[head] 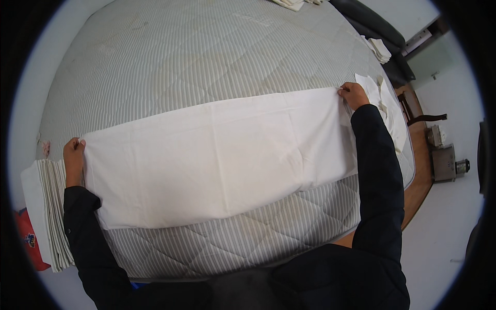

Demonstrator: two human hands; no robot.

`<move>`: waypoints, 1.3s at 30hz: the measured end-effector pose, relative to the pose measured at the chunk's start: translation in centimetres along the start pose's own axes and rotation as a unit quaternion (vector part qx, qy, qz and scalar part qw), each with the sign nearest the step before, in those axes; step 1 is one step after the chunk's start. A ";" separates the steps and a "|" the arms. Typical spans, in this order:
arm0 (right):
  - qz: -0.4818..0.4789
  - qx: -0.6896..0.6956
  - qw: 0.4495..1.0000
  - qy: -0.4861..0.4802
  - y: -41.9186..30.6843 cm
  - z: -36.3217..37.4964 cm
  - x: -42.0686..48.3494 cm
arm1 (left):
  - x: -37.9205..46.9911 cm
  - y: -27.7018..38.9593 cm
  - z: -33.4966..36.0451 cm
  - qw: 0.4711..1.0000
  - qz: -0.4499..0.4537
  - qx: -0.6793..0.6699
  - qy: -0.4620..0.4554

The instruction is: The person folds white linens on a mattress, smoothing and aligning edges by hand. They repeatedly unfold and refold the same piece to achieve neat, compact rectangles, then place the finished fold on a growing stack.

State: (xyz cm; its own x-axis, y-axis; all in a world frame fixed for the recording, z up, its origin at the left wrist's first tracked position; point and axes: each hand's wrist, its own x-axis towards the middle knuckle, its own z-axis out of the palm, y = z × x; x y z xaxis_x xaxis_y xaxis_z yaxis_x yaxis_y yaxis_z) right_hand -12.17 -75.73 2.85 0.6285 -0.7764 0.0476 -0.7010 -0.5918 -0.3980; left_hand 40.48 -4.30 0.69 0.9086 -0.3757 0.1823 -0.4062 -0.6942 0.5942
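Observation:
A long white cloth (193, 162), with a few creases running across it, is spread over a striped quilted mattress (240, 240). My left hand (74, 157) pinches its far left corner between thumb and fingers. At the far right corner, my right hand (354, 95) grips the edge in the same way. The cloth's far edge runs nearly straight between both hands, while the near edge lies lower with a slight bend at the right. Close to my left hand stands a stack of folded white cloths (54, 209).
Loose white cloths (391, 112) lie beyond my right forearm. Another folded white pile (379, 50) sits at the mattress's right edge, near a black leather sofa (401, 69). A red item (33, 240) is beside the left stack. Wooden furniture (416, 110) stands at right.

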 end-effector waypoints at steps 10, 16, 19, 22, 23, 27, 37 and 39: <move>-0.002 -0.013 1.000 -0.004 -0.6 -0.3 -0.6 | 0.2 2.3 0.5 0.999 0.003 0.046 0.000; -0.101 -0.067 0.992 0.045 -2.0 0.2 -1.0 | -1.4 5.7 2.2 0.973 0.143 0.176 0.035; -0.161 -0.080 0.982 -0.051 -2.6 0.1 -0.4 | -2.0 7.0 1.6 0.957 0.186 0.214 -0.062; -0.165 -0.103 0.979 -0.059 -2.7 -0.1 0.4 | -1.1 8.5 0.9 0.953 0.151 0.213 -0.155; -0.157 -0.103 0.980 -0.065 -2.6 -0.1 0.5 | -0.9 8.9 0.8 0.952 0.138 0.224 -0.159; -0.150 -0.126 0.978 -0.064 -2.3 -0.5 0.9 | 0.1 9.9 0.4 0.936 0.130 0.268 -0.186; -0.137 -0.026 0.988 -0.064 -3.2 -0.5 -0.3 | 0.2 10.6 -0.3 0.959 0.059 0.186 -0.205; -0.140 -0.030 0.987 -0.066 -3.3 -0.5 -0.3 | 0.2 10.4 -0.4 0.950 0.093 0.226 -0.196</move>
State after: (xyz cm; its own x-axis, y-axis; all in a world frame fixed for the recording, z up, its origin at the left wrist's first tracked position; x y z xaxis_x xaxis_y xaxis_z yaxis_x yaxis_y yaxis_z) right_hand -10.26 -73.64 4.55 0.8365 -0.5474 0.0259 -0.5096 -0.7943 -0.3307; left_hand 36.51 -11.38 7.19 0.7472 -0.6559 -0.1074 -0.6368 -0.7528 0.1668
